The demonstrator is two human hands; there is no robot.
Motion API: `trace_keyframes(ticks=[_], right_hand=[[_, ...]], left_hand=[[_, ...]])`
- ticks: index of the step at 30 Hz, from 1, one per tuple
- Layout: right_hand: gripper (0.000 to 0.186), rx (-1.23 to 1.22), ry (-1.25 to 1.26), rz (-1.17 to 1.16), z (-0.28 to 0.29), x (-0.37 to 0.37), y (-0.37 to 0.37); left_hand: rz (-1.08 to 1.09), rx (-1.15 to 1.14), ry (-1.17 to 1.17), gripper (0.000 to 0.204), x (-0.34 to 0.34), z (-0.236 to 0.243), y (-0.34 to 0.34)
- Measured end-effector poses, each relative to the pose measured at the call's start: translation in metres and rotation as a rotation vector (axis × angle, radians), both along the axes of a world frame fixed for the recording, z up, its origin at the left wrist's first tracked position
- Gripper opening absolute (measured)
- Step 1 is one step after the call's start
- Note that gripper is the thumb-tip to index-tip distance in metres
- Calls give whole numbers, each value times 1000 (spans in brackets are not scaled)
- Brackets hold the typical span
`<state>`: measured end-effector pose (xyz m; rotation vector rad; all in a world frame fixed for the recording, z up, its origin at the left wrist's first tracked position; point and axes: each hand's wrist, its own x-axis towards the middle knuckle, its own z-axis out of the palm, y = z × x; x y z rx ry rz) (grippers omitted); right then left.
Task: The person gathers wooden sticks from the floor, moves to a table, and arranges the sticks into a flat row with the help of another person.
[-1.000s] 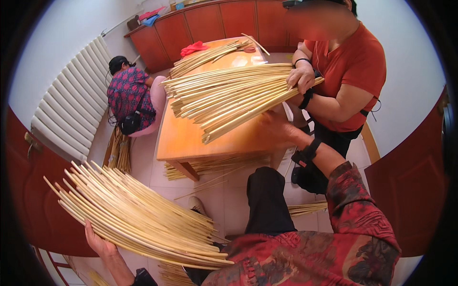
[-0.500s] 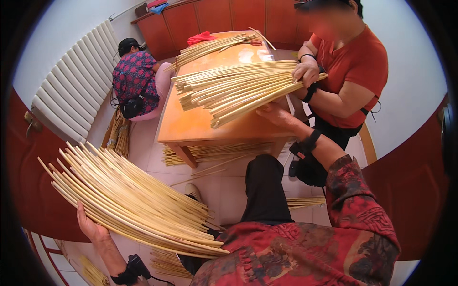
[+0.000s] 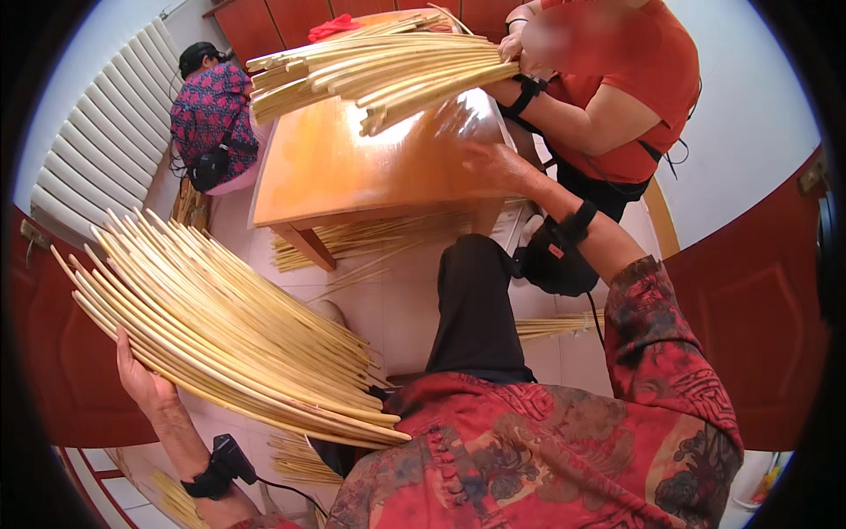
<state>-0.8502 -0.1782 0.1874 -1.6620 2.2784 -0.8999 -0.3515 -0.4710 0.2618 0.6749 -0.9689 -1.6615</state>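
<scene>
A large spread bundle of long pale cane strips [image 3: 220, 317] fills the lower left, resting against my lap. My left hand [image 3: 145, 379] grips its outer edge from below. My right hand [image 3: 483, 159] hovers over the wooden table [image 3: 308, 185], fingers loose and apart with nothing in them, slightly blurred. Just above it, a person in an orange-red shirt [image 3: 639, 106] holds a second bundle of cane strips [image 3: 388, 79] in both hands over the table.
Another person in a patterned top [image 3: 211, 115] crouches by the white radiator [image 3: 97, 132]. More canes [image 3: 335, 242] lie beneath the table, and others [image 3: 551, 326] near my right. A red cloth [image 3: 330, 28] sits on the table. Dark red doors [image 3: 749, 326] flank me.
My right hand has drawn slightly away from the other person's bundle, which has moved farther back. The whole scene has shifted upward in the view; my left hand still holds its bundle.
</scene>
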Motion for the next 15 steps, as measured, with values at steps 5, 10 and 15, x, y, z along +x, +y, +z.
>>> trace_keyframes(ticks=[5,10,15], right_hand=[[32,-18,510,104,-23,-10,9],[33,-2,348,154,-20,-6,25],[37,218,0,-91,13,26,30]], left_hand=[[-78,48,12,35,4,1,-5],[-94,47,25,35,3,-4,-8],[-124,11,33,35,8,-4,-7]])
